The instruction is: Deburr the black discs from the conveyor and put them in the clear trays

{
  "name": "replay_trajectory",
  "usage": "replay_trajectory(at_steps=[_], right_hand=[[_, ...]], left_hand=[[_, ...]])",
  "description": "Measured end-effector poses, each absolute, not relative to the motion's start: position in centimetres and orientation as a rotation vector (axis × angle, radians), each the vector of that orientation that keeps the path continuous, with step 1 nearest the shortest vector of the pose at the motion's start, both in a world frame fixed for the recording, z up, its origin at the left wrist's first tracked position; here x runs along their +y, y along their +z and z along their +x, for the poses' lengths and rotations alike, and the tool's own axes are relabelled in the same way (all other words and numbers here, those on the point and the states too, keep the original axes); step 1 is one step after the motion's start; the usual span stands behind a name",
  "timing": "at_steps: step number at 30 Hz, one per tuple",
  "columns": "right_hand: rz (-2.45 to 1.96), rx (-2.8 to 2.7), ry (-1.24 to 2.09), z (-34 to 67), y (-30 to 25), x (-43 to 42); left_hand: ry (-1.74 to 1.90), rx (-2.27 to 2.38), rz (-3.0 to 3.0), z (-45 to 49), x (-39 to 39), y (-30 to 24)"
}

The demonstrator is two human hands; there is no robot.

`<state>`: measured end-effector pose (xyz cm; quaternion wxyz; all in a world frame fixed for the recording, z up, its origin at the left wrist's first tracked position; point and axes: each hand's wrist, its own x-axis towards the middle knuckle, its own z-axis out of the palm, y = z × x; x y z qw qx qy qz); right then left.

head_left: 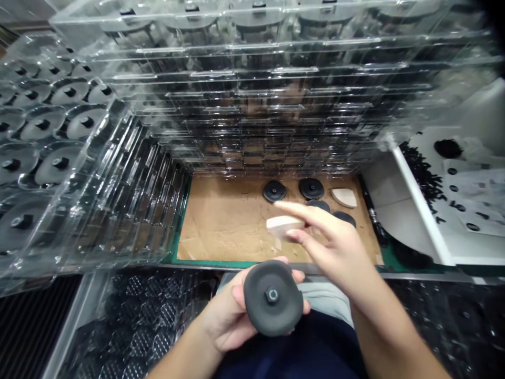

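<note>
Two hands work low over a cardboard mat (221, 221), seen from the head view: the left hand (224, 310) grips a dark rubber disc (272, 297), stud side up as if for inspection, while the right hand (335, 245) pinches a pale wedge (284, 226) just above it, with stacked clear plastic trays (276, 105) walling the mat behind.

matt grey disc (272, 298), matt cream wedge (282, 226), glossy plastic trays (236, 89), rough cardboard (221, 221)

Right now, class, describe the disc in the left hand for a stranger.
Below the stacked clear plastic trays lies a cardboard surface. In front of it, the left hand holds a dark disc with a central hub. Unlike the discs on the cardboard, it is hand-held.
</note>
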<state>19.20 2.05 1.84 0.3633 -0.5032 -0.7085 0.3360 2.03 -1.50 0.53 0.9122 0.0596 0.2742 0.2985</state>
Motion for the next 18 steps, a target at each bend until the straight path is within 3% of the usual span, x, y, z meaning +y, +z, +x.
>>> replay_trajectory(at_steps=[4,8,14,18], right_hand=[[-1.613,-1.677,1.016,20.4,-3.8,1.4],[-1.688,-1.713,0.94,19.7,-7.6,-1.4],[-1.755,-1.724,0.817,19.6,-9.2,-3.3],[-1.737,-1.709,0.725,20.4,-7.3,-1.5]], left_hand=[[0.672,0.405,0.05,1.4,-1.6,0.0],[0.675,0.43,0.068,0.9,-1.5,-0.3],[0.699,0.559,0.112,0.9,-1.4,-0.2],[0.681,0.532,0.133,1.2,-1.5,0.0]])
